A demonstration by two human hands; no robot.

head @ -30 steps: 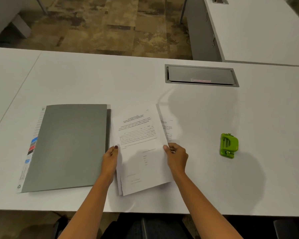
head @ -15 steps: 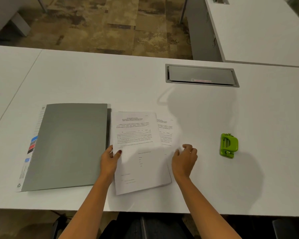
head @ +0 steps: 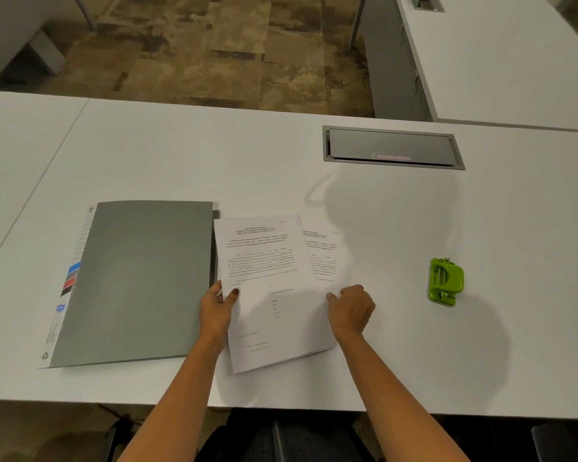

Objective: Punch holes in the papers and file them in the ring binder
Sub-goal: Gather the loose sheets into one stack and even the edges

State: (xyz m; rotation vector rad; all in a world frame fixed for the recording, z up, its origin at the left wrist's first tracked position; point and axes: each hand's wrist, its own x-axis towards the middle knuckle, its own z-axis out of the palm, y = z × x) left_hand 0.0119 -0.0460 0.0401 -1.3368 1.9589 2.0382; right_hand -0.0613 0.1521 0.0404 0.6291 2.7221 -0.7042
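A closed grey ring binder (head: pixel 141 281) lies on the white table (head: pixel 181 155), left of centre. Right beside it is a stack of printed papers (head: pixel 274 295), slightly skewed, with another printed sheet (head: pixel 324 255) sticking out from under its right side. My left hand (head: pixel 217 308) pinches the stack's left edge, thumb on top. My right hand (head: pixel 351 308) has its fingers curled at the stack's right edge, thumb against the paper, resting on the lower sheet. A small green hole punch (head: pixel 445 281) stands apart to the right, untouched.
A grey cable hatch (head: pixel 392 148) is set into the table behind the papers. A second white desk (head: pixel 498 61) stands at the back right, across patterned floor. The table's front edge runs just below my forearms, with a dark chair under it.
The stack was lowered flat onto the table. My right hand let go of its right edge, moved off to the right, then came back curled against that edge. The left hand kept its hold.
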